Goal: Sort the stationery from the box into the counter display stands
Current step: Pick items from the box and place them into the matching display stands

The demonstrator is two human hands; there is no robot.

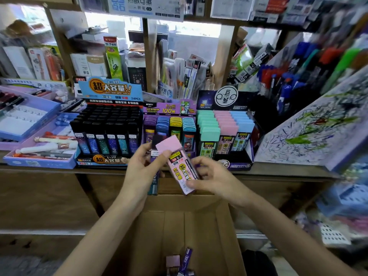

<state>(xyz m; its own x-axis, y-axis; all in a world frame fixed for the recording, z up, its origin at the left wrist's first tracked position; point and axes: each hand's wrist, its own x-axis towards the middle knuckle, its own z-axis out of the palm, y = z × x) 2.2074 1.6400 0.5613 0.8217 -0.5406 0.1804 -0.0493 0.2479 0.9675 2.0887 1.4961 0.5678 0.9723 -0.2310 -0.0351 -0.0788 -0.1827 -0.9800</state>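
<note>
My left hand and my right hand both hold a pink-capped lead refill case, tilted, in front of the counter stands. Behind it my left hand also grips a dark refill case. Three stands sit on the counter: a black-capped stand at left, a purple stand with purple, blue, yellow and light-blue caps in the middle, and a stand with teal, pink and light-blue caps at right. Below, the open cardboard box holds a few more cases.
A purple tray of pens lies left of the stands. A slanted scribble-covered test board and racks of pens rise at right. Wooden shelf posts and packed stationery stand behind the displays. The counter's wooden front edge runs below.
</note>
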